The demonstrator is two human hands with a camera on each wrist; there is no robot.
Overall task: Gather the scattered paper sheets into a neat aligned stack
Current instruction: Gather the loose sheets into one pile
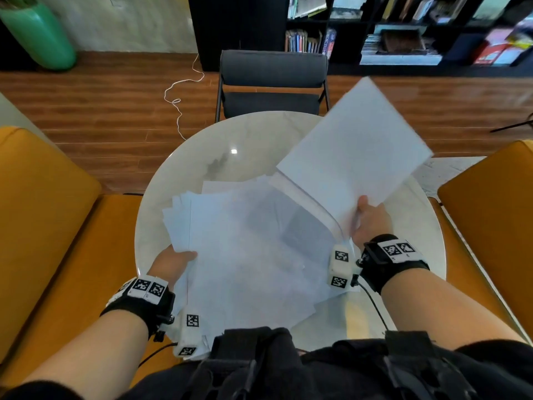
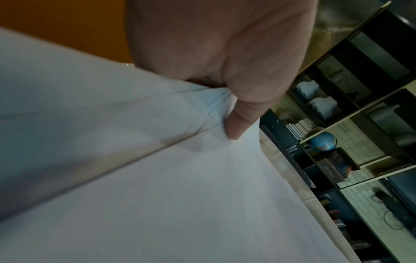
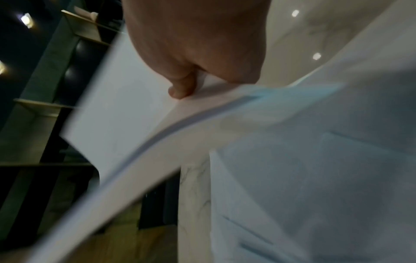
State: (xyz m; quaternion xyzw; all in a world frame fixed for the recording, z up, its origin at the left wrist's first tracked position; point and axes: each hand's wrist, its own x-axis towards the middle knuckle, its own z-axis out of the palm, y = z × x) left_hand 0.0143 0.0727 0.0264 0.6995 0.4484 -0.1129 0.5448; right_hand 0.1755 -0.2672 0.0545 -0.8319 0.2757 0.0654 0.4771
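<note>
A loose pile of white paper sheets (image 1: 245, 243) lies fanned and overlapping on the round white marble surface (image 1: 251, 140), spreading from its middle toward the near edge. No print can be read on any sheet. The left hand (image 1: 173, 262) holds the pile at its left near corner; in the left wrist view the thumb (image 2: 238, 122) presses down on the top sheet and the paper wrinkles under it, so this grip is clamped on the pile. The right hand (image 1: 372, 220) holds a thicker bundle of sheets (image 1: 354, 151) lifted off the surface and tilted up over its far right part, with the bundle's lower edge just above the pile. The right wrist view shows a finger (image 3: 182, 87) curled against the bundle's face, so that grip is clamped on the bundle.

Both wrists wear black straps (image 1: 395, 264) carrying white blocks with black-and-white square marker codes (image 1: 341, 256). Beyond the surface stands a dark chair (image 1: 272, 82) on a wood floor, with a white cord (image 1: 178, 96) lying to its left. Orange seats (image 1: 43, 197) flank the surface. A black bookshelf (image 1: 403, 30) holds books whose titles are too blurred to read, and a green vase (image 1: 37, 33) stands at the far left.
</note>
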